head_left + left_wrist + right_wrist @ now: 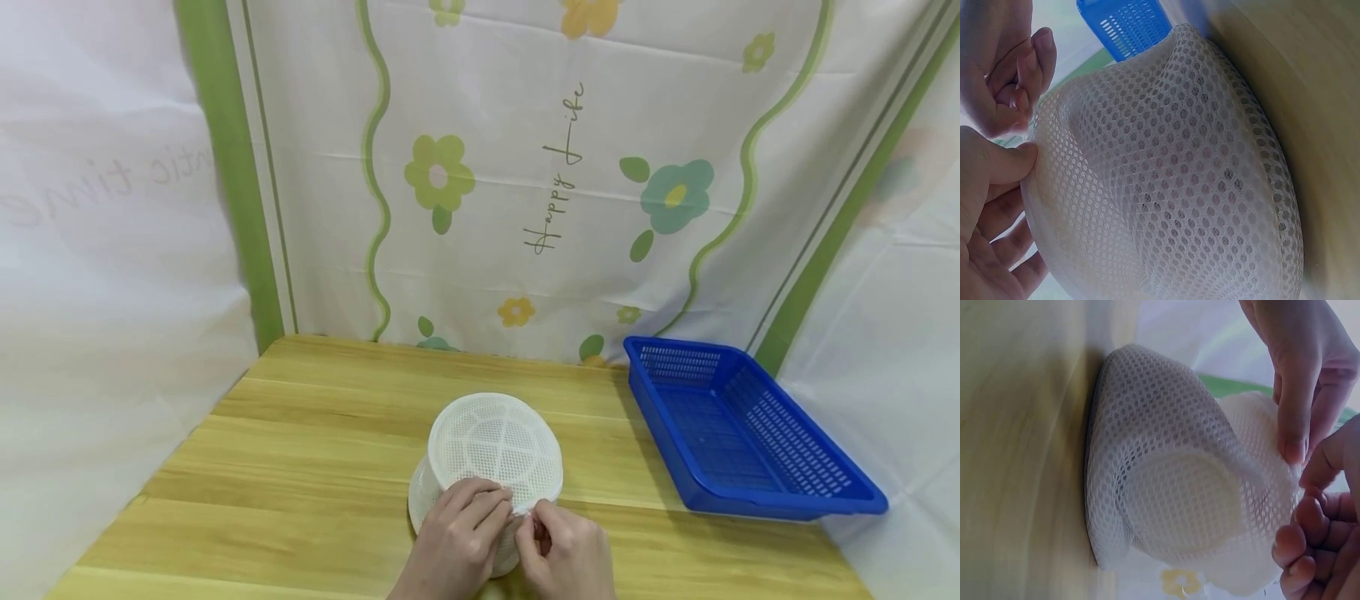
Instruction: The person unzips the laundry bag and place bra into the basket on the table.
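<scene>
A white mesh laundry bag (495,442) with a round top stands on the wooden table. My left hand (457,537) pinches the near edge of that top, its thumb (1013,164) on one side and its fingers behind. Just to its right, my right hand (570,550) has curled fingers and pinches the same rim between thumb and forefinger; what exactly lies under these fingertips is hidden. The bag's netted side (1179,144) bulges and creases. A pale round panel (1185,500) shows in the side of the bag in the right wrist view.
A blue plastic basket (690,467) with slotted walls stands at the table's right side. The wooden table (300,467) extends to the left of the bag. Flower-printed white curtains (480,250) hang behind and on both sides.
</scene>
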`<state>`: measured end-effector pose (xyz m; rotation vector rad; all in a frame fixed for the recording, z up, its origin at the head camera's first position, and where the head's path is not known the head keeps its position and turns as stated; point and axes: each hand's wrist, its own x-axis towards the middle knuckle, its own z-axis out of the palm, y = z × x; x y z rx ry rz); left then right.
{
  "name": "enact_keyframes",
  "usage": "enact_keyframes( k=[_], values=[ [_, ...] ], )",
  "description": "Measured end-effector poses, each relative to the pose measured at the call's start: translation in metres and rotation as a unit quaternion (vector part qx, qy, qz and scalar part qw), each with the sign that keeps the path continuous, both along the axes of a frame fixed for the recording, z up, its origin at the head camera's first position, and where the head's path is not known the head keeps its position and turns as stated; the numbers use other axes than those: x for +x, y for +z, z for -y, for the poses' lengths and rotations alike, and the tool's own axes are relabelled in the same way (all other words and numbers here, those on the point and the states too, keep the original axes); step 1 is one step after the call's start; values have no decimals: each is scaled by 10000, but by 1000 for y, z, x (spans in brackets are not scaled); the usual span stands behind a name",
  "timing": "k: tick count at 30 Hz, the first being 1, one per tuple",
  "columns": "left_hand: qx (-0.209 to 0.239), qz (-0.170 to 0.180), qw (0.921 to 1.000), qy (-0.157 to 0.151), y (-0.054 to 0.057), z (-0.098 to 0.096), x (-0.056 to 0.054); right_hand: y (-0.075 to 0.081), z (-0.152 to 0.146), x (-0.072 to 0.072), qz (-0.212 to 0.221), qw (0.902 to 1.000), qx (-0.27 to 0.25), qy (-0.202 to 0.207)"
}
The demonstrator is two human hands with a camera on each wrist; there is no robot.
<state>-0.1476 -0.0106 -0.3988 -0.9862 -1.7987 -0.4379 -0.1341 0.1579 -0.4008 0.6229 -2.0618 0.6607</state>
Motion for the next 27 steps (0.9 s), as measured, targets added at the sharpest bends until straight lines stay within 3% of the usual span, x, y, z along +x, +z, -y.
enact_keyframes(
  k=[9,20,27],
  values=[
    [-2,90,10000,-17,1,-1,1,0,-4,-3,-109,9998,-91,-119],
    [74,-29,9999,-63,2,-2,0,-4,-7,-1,256,9996,-30,-87],
    [163,127,9997,-95,2,-2,2,-5,-6,-3,87,9983,-8,574]
  ],
)
